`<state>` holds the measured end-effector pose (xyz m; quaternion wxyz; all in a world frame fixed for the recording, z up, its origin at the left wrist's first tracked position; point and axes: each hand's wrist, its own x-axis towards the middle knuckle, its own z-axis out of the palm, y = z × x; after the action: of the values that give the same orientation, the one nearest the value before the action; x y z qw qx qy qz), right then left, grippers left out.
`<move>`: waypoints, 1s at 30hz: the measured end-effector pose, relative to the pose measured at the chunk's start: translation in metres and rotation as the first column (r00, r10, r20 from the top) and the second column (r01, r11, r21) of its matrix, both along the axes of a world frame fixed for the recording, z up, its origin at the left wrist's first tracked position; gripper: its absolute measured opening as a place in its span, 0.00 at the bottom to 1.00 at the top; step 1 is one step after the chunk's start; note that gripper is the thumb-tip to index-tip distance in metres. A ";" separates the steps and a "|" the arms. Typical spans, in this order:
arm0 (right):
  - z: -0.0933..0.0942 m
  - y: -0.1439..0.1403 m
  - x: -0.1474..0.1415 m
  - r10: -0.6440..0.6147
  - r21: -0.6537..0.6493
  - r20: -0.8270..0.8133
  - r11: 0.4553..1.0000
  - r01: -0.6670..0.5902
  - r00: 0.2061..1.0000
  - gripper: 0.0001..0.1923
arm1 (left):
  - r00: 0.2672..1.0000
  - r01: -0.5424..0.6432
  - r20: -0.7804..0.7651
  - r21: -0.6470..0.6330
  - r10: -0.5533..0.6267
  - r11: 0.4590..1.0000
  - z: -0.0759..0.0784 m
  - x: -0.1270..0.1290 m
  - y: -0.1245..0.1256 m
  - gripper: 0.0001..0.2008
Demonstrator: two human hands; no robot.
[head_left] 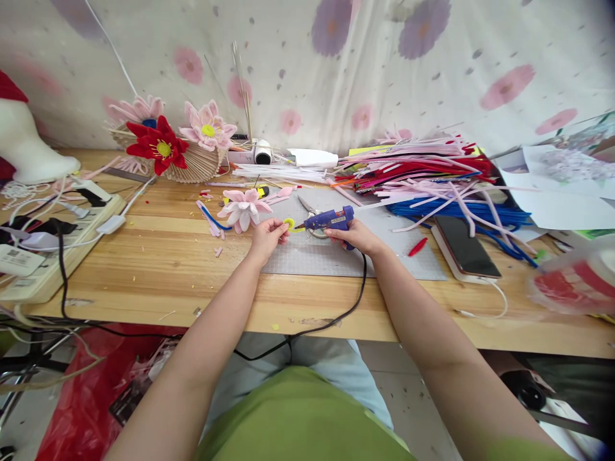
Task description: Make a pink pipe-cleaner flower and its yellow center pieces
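Note:
My right hand (pixel 354 237) is wrapped round a blue hot glue gun (pixel 331 219), its nozzle pointing left. A white glue stick (pixel 372 205) sticks out of the gun's back. Between the fingertips of my left hand (pixel 270 238) is a small yellow pipe-cleaner coil (pixel 289 223), with the nozzle at or very near its right side; I cannot tell if they touch. Behind the gun, pliers (pixel 310 208) lie on a grey cutting mat (pixel 312 261). A pale pink pipe-cleaner flower (pixel 244 208) rests just beyond my left hand.
Bundles of coloured pipe cleaners (pixel 418 169) lie at the back right. A phone (pixel 466 246) and a plastic tub (pixel 579 282) are further right. Finished flowers (pixel 163 148) stand in a basket at the back left, near a power strip (pixel 62 250). The gun's black cord (pixel 362 288) hangs over the table edge.

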<state>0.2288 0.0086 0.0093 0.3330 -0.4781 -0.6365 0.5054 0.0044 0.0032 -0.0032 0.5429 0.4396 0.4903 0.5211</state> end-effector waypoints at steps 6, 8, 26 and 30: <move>-0.002 0.001 -0.001 0.035 0.009 0.031 0.999 -0.036 0.999 0.19 | 1.000 0.007 -0.006 -0.019 -0.007 1.000 0.001 0.001 0.000 0.13; -0.002 0.001 -0.001 0.039 0.010 0.034 0.999 -0.040 0.999 0.20 | 1.000 0.008 -0.007 -0.009 -0.008 1.000 0.000 0.001 0.000 0.12; 0.002 -0.002 -0.005 0.056 0.044 0.109 0.997 -0.061 0.993 0.23 | 1.000 0.012 -0.011 0.011 -0.012 1.000 -0.002 0.001 0.000 0.12; 0.005 -0.004 -0.008 0.066 0.041 0.085 0.997 -0.069 0.994 0.23 | 1.000 0.024 -0.009 0.008 -0.024 1.000 -0.002 0.001 0.000 0.12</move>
<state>0.2208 0.0048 0.0145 0.2992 -0.4697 -0.6767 0.4816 0.0056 0.0033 -0.0055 0.5453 0.4498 0.4854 0.5145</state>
